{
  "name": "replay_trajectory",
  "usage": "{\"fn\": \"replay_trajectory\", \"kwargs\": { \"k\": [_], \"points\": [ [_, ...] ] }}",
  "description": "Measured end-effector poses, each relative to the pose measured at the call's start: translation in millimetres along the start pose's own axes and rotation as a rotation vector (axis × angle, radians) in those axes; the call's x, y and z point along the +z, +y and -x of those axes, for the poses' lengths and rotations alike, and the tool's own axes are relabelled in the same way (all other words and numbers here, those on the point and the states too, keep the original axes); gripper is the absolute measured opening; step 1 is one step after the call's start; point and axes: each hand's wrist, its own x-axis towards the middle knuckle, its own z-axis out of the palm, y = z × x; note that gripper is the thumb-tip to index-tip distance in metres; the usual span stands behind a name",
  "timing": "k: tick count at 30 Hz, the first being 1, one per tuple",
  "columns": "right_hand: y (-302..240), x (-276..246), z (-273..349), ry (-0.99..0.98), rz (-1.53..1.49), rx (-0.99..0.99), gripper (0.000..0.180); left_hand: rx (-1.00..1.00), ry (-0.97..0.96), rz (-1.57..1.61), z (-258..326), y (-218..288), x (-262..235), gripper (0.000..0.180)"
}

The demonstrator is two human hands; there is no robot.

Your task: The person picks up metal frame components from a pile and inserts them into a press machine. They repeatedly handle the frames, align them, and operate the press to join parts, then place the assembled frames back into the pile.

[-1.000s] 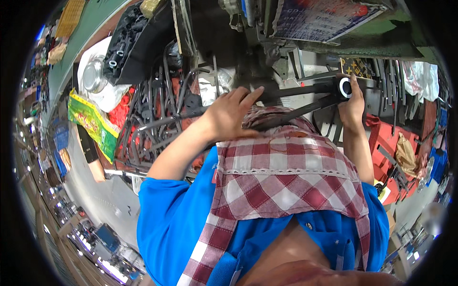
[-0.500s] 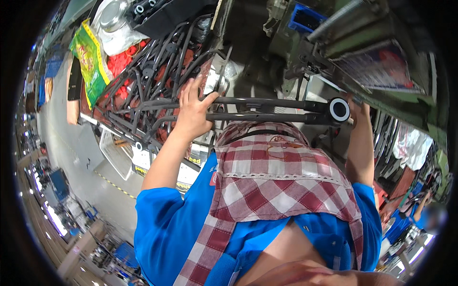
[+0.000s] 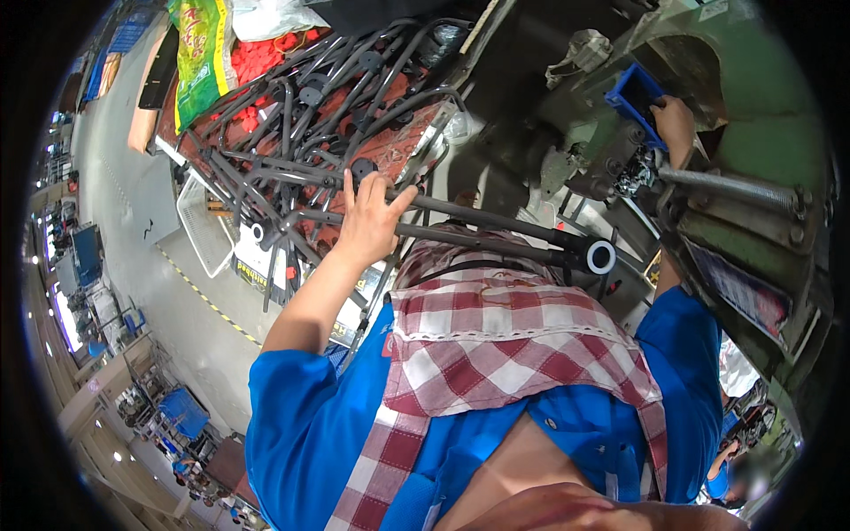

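Above the lap, a dark two-tube frame (image 3: 487, 218) is held slanting down to the R, w/ its white-ringed hub (image 3: 576, 251) near the apron (image 3: 522, 310) & its far end over the tube pile (image 3: 305, 97); whether the pile is touched can't be told. Part-way along, the tubes are spanned by the L hand (image 3: 367, 221), fingers spread & part bent, thumb apart; whether it's closed round them can't be told. The blue bin (image 3: 624, 104) is reached into by the R hand (image 3: 676, 128); its fingertips are hidden, so how far open it is & anything held can't be told.

Risk, as judged: frame could be tipped or rolled, b/c only one hand is on it & none is at the hub. Bent ends could be snagged in the pile if tugged. R forearm could be scraped on the spring (image 3: 735, 188), b/c it's so close.

Pose: L forearm is angled fwd from a bent elbow; R arm is stretched fwd, partly hidden by the green machine (image 3: 770, 150).
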Motion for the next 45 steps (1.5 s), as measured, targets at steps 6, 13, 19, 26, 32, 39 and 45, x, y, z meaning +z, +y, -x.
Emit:
{"fn": "replay_trajectory", "kwargs": {
  "k": [6,13,19,26,32,39,45],
  "points": [
    [-16,-6,9,0.045,-0.13,-0.003,0.017,0.103,0.072,-0.238,-21,-41,8,0.061],
    [-18,-11,22,0.126,-0.333,0.152,0.018,0.161,0.039,-0.27,-63,-87,-4,0.067],
    [-25,-41,79,-0.004,-0.767,0.079,0.022,0.2,0.006,-0.164,-89,-88,-2,0.074],
    [-26,-39,195,-0.127,-0.976,0.075,0.021,0.29,-0.039,-0.058,-111,-56,3,0.071],
    [-51,-41,228,-0.136,-1.276,0.183,0.024,0.398,-0.057,-0.069,-118,-20,-1,0.071],
    [-93,-69,219,-0.204,-1.348,0.451,0.045,0.502,0.01,-0.132,-106,33,-15,0.072],
    [-104,-34,226,0.19,-0.71,0.211,0.07,0.557,0.007,-0.118,-97,80,-14,0.062]
  ]
}}
